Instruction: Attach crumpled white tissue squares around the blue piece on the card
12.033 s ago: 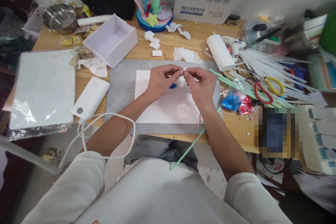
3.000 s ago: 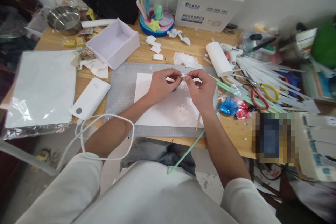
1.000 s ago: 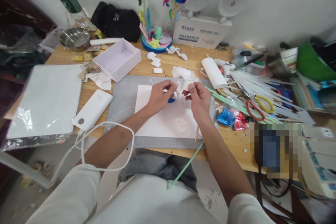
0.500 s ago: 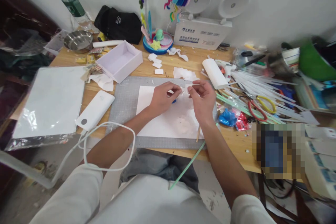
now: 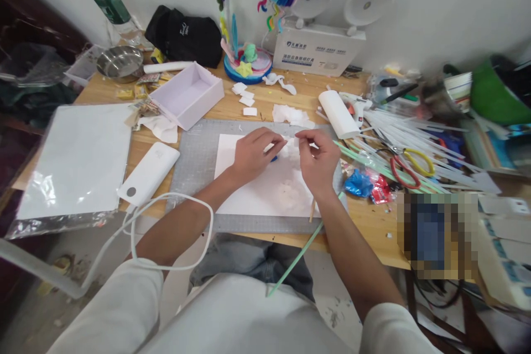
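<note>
My left hand is closed in a pinch over the white paper sheet, with a wisp of white cotton-like fluff at its fingertips. Just across from it, my right hand pinches another bit of the same pale material. More white fluff shows between and below the fingers, and a loose fluffy clump rests on the paper. A small blue piece peeks out beside my left fingers. Under my right wrist lie a thin wooden stick and a green strip that reaches past the table edge.
Beneath the paper is a grey cutting mat. To the left are a white power bank with a looped cable and a lilac box. Scissors, white strips and blue packets lie right. A colourful balloon model stands behind.
My right hand has turned slightly and its fingers have drawn closer together, nearer to my left fingertips. The left hand has barely moved. The whole view has shifted a little.
</note>
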`<state>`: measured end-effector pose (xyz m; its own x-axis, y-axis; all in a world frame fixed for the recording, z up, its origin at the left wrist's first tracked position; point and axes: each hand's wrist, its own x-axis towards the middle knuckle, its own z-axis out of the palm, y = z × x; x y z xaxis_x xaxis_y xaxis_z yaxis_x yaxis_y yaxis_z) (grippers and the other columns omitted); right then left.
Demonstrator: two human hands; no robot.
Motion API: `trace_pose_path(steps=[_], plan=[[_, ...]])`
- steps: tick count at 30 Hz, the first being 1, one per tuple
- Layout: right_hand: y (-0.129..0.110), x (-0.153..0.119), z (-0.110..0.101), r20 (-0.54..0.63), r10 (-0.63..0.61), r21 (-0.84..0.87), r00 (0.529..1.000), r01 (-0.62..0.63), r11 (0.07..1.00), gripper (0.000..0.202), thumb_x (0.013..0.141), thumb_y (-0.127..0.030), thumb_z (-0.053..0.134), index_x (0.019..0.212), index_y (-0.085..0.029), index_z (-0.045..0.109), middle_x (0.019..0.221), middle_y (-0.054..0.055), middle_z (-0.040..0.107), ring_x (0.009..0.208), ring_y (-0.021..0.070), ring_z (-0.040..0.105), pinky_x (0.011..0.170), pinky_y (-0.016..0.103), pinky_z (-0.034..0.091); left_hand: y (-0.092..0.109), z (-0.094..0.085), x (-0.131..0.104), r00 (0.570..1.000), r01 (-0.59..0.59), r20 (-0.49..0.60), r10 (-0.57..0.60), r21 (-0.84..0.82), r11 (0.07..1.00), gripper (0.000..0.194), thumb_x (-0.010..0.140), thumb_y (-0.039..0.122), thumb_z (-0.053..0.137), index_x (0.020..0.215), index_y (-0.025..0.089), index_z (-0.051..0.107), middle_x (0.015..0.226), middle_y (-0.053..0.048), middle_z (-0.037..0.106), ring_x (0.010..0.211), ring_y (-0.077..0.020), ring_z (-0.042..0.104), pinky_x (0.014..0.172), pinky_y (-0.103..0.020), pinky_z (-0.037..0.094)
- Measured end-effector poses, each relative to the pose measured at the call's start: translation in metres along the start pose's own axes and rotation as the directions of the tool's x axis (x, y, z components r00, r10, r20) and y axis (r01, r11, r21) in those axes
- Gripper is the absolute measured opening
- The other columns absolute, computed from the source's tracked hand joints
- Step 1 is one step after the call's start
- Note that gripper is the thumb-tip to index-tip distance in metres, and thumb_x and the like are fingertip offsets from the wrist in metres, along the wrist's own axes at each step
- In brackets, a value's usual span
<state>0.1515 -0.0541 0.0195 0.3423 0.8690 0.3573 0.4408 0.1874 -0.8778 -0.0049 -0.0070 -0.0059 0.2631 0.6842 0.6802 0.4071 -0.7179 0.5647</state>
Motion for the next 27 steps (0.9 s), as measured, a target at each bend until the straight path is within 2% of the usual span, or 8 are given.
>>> trace_pose_path(steps=[3, 7, 10, 15, 22, 27], plan=[[0.0, 0.0, 0.001, -0.006, 0.058, 0.095, 0.998, -0.057, 0.994, 0.014, 0.085, -0.022, 0.06, 0.085, -0.022, 0.073, 0.085, 0.002, 0.068, 0.075, 0.0132, 0.062, 0.058, 0.024, 0.048, 0.0, -0.001, 0.001, 0.999, -0.045, -0.026, 0.047, 0.066, 0.997, 0.019, 0.097, 0.031, 0.061, 0.088, 0.018, 0.073, 0.085, -0.005, 0.077, 0.082, -0.0138, 0.072, 0.073, -0.023, 0.054], [0.0, -0.002, 0.003, 0.036, 0.179, 0.275, 0.983, -0.182, 0.944, 0.01, 0.083, -0.031, 0.069, 0.083, -0.023, 0.075, 0.08, -0.001, 0.069, 0.062, 0.0109, 0.059, 0.056, 0.026, 0.051, -0.001, -0.002, 0.0, 0.996, -0.075, -0.034, 0.08, 0.123, 0.99, 0.02, 0.099, 0.029, 0.059, 0.096, 0.019, 0.076, 0.093, -0.006, 0.079, 0.089, -0.0148, 0.074, 0.077, -0.024, 0.057], [-0.002, -0.003, 0.006, 0.087, 0.27, 0.364, 0.959, -0.283, 0.888, 0.013, 0.078, -0.037, 0.077, 0.081, -0.024, 0.077, 0.072, -0.003, 0.069, 0.056, 0.009, 0.056, 0.053, 0.025, 0.051, -0.003, -0.002, -0.001, 0.99, -0.123, -0.045, 0.13, 0.129, 0.984, 0.019, 0.098, 0.027, 0.059, 0.101, 0.019, 0.076, 0.097, -0.006, 0.079, 0.091, -0.0146, 0.075, 0.081, -0.024, 0.058], [-0.009, -0.003, 0.009, 0.186, 0.383, 0.445, 0.905, -0.425, 0.788, 0.015, 0.07, -0.037, 0.082, 0.075, -0.024, 0.077, 0.062, -0.005, 0.066, 0.05, 0.0076, 0.054, 0.051, 0.024, 0.051, -0.004, -0.005, -0.001, 0.976, -0.207, -0.02, 0.215, 0.189, 0.96, 0.022, 0.099, 0.025, 0.057, 0.109, 0.02, 0.076, 0.101, -0.006, 0.079, 0.094, -0.0147, 0.075, 0.083, -0.024, 0.058], [-0.009, -0.001, 0.009, 0.189, 0.42, 0.463, 0.887, -0.458, 0.759, 0.012, 0.067, -0.032, 0.08, 0.075, -0.024, 0.076, 0.061, -0.006, 0.066, 0.049, 0.0066, 0.054, 0.05, 0.023, 0.051, -0.004, -0.004, -0.001, 0.985, -0.169, 0.007, 0.171, 0.196, 0.966, 0.023, 0.099, 0.028, 0.057, 0.108, 0.023, 0.077, 0.104, -0.005, 0.08, 0.098, -0.0154, 0.076, 0.086, -0.025, 0.059], [-0.008, -0.001, 0.008, 0.184, 0.422, 0.492, 0.888, -0.455, 0.743, 0.014, 0.066, -0.033, 0.082, 0.075, -0.025, 0.077, 0.063, -0.006, 0.068, 0.05, 0.0068, 0.055, 0.05, 0.023, 0.051, -0.002, -0.003, 0.0, 0.987, -0.153, -0.033, 0.159, 0.132, 0.979, 0.02, 0.098, 0.026, 0.059, 0.105, 0.021, 0.077, 0.1, -0.005, 0.08, 0.093, -0.0146, 0.076, 0.084, -0.024, 0.058]])
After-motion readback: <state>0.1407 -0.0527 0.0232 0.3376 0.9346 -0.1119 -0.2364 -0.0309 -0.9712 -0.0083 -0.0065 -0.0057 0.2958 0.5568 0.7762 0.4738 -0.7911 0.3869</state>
